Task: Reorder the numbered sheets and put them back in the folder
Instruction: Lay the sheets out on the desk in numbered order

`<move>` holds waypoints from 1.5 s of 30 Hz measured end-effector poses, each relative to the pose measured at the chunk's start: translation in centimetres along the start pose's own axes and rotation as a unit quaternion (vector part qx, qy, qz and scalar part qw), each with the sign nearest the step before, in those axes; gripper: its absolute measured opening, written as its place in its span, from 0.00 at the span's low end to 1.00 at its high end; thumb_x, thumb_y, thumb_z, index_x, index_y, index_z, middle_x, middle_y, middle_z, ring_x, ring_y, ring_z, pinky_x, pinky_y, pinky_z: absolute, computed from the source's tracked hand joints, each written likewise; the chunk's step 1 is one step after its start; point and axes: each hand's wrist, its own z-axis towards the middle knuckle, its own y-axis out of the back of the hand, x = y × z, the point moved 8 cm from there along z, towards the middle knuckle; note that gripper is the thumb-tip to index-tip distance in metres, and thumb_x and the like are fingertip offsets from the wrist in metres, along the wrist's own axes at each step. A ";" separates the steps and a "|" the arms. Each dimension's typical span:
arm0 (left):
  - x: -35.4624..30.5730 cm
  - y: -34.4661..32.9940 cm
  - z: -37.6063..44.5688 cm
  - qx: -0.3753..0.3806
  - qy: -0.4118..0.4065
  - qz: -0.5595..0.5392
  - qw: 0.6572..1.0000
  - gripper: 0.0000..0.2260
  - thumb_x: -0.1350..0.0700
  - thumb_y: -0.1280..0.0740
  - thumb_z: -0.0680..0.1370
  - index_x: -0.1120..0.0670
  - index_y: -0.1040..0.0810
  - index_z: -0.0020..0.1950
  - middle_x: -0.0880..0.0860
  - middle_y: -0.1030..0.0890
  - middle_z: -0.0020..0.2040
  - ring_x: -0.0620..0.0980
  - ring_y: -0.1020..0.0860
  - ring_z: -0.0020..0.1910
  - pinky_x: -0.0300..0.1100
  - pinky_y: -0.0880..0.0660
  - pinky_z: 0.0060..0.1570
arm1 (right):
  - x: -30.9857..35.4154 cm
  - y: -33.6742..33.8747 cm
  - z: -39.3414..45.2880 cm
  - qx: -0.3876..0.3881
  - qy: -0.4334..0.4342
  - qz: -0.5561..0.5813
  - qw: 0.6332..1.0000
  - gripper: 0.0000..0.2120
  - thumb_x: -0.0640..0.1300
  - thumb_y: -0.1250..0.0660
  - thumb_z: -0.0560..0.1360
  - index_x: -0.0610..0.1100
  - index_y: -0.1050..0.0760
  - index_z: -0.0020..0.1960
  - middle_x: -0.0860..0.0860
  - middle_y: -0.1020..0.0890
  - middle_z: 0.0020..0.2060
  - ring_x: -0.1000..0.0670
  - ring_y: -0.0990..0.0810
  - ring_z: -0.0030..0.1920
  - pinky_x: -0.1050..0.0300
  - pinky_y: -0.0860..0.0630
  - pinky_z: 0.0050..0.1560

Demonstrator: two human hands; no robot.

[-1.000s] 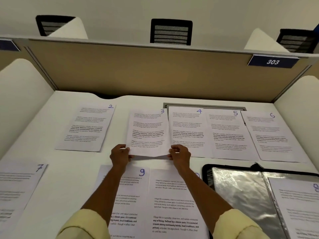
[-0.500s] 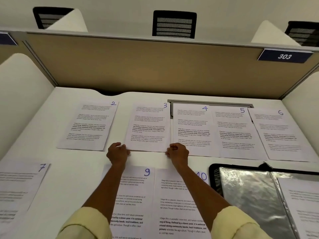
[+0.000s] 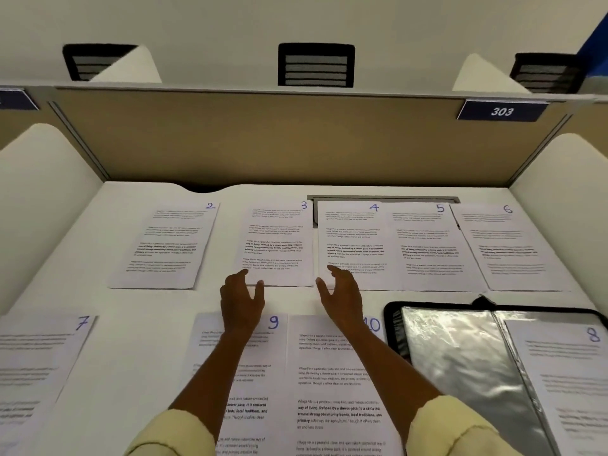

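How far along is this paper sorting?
Done: sheets 2 to 6 lie in a row, with 7, 9 and 10 nearer. In hand: nothing; the left hand and right hand, both open, hover by sheet 3. Left: gathering them into the open folder, where 8 lies. No sheet 1 shows.

Sheet 3 (image 3: 276, 245) lies between sheet 2 (image 3: 167, 245) and sheet 4 (image 3: 353, 241).

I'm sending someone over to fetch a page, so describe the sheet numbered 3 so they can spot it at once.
Start at the tan partition behind the white desk; a row of printed sheets lies along the desk's far side. The sheet numbered 3 is second from the left, just beyond the person's two open hands. Unlike sheets 4, 5 and 6, which overlap, it lies clear of its neighbours, with a blue handwritten 3 in its top right corner.
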 end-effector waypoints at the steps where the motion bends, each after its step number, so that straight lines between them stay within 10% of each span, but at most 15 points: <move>1: -0.6 -0.6 -0.6 0.011 -0.024 0.019 0.999 0.23 0.50 0.31 0.78 0.60 0.28 0.69 0.61 0.26 0.66 0.62 0.28 0.64 0.57 0.28 0.61 | 0.0 0.6 -0.4 -0.006 0.022 -0.025 0.999 0.24 0.53 0.33 0.79 0.44 0.28 0.72 0.46 0.24 0.66 0.45 0.25 0.64 0.49 0.27 0.63; 16: -8.0 -10.8 -11.3 0.165 -0.227 0.173 0.944 0.37 0.31 0.52 0.76 0.48 0.51 0.81 0.53 0.56 0.81 0.56 0.57 0.79 0.61 0.55 0.73 | -6.7 9.8 -6.9 -0.029 0.076 -0.306 0.948 0.37 0.69 0.46 0.77 0.52 0.43 0.81 0.44 0.45 0.81 0.38 0.42 0.79 0.31 0.43 0.73; 45: -21.5 -22.6 -37.1 0.297 -0.279 0.193 0.892 0.39 0.29 0.58 0.75 0.47 0.57 0.81 0.49 0.65 0.80 0.50 0.70 0.77 0.55 0.65 0.75 | -28.0 31.1 -20.6 0.000 -0.124 -0.283 0.951 0.49 0.77 0.75 0.67 0.52 0.60 0.82 0.44 0.56 0.81 0.38 0.52 0.80 0.34 0.54 0.76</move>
